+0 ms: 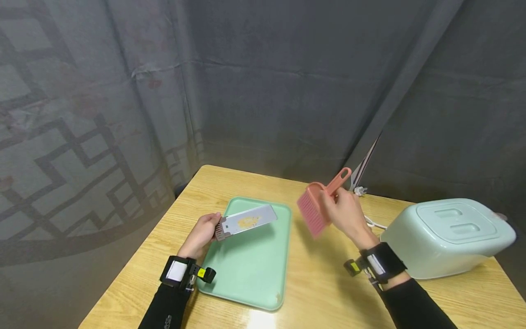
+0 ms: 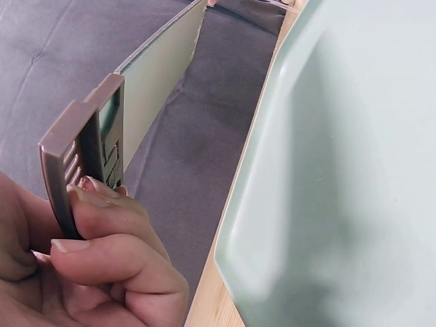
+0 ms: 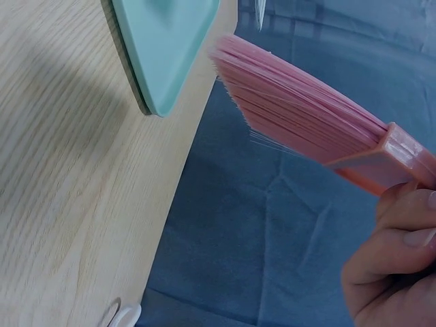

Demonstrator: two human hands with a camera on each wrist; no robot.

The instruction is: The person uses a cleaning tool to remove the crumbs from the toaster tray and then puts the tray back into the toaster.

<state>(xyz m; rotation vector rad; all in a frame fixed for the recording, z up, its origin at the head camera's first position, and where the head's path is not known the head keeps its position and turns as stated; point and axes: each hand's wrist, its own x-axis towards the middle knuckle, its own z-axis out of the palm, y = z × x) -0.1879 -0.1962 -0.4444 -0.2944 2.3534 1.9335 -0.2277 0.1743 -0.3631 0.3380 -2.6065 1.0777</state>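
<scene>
My left hand [image 1: 204, 233] pinches the brown slotted end of a toaster crumb tray [image 1: 268, 213], tilted above a mint-green serving tray [image 1: 250, 274]. Yellow crumbs [image 1: 248, 222] lie in a patch on its metal face. In the left wrist view, thumb and fingers close on the crumb tray's end piece [image 2: 65, 129], and its underside shows. To the right, a pink hand brush [image 1: 314, 208] is held in the air by my right hand [image 1: 347, 212], bristles pointing down and left. The right wrist view shows the bristles [image 3: 293, 102] apart from the green tray.
A mint-green toaster [image 1: 435, 246] with a lid over its top stands at the right of the wooden table [image 1: 324, 283]. Its white cord [image 1: 375, 223] and plug [image 1: 360, 191] lie behind, near the back edge. Grey curtains [image 1: 271, 105] hang behind and to the left.
</scene>
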